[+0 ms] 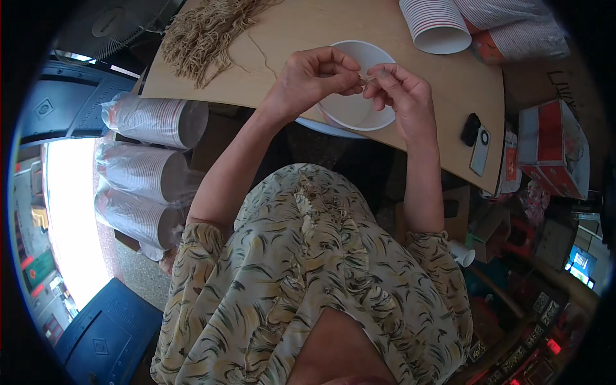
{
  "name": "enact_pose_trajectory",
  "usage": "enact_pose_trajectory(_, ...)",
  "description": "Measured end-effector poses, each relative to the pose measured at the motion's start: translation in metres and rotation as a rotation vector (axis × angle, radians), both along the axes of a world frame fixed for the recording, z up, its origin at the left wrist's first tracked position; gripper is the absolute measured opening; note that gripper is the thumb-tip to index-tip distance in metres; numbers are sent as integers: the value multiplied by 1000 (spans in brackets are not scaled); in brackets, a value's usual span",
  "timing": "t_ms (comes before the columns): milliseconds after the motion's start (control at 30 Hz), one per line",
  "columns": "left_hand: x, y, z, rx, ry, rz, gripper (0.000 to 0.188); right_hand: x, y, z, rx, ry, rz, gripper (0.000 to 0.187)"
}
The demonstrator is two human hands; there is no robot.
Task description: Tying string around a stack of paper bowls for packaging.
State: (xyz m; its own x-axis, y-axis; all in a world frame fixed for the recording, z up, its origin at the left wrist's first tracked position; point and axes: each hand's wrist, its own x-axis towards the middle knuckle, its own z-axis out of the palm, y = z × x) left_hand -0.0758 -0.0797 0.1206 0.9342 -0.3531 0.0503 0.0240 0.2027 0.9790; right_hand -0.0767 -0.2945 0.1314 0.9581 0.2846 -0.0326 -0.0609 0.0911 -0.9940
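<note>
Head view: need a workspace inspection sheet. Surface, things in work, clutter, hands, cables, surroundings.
Surface: light wood-look tabletop, curved front edge.
Things in work: tan twine bundle at the far left; white round tub at the front edge; thin tan strand above it.
Clutter: nested white tubs at the far right; pale phone-like device and small black object at the right edge.
Hands: left hand and right hand meet over the tub, fingers pinching the strand.
Cables: nothing seen.
Surroundings: plastic-wrapped tub stacks left; red-and-white carton right.
</note>
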Motion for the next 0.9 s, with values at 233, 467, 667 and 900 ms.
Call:
enact_pose_trajectory(233,1,2,-1,-58,29,-25,20,-3,-3,11,-88,-63,17,25)
enact_pose_trajectory(467,1,2,0,6,12,-24,22,-4,3,7,-117,-160,13,18)
enact_pose_trajectory(667,-3,6,8,14,-3,-49,32,-5,4,9,-127,-178,-44,17)
enact_pose_trajectory(900,-6,11,16,121,-60,-91,44,-3,3,3,-190,-253,-76,17)
